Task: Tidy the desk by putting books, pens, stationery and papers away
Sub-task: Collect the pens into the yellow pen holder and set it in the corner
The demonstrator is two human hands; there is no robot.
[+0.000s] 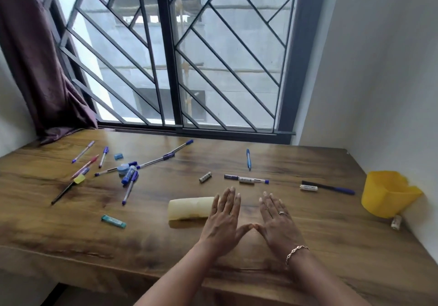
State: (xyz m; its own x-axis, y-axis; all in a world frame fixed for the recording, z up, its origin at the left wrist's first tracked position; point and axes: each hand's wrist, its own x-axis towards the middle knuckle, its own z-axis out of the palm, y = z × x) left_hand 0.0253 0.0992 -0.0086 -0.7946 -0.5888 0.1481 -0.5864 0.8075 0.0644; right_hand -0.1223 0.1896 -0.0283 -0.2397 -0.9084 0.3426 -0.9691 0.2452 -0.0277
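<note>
Head view — woodgrain desk, cylindrical pens, yellow cup.

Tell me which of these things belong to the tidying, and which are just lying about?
For the tidying: scattered pens, blue eraser, yellow holder, cream pouch.

Just there: curtain, window grille, batteries. Both hands, left and right, hold nothing.

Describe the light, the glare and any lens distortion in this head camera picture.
Head view: daylight comes through the barred window, and a pale sheen lies on the wooden desk just below it. The window frame and side walls bow outward, a wide-angle effect. Both hands look sharp; the yellow holder at the right edge looks slightly soft.
</note>
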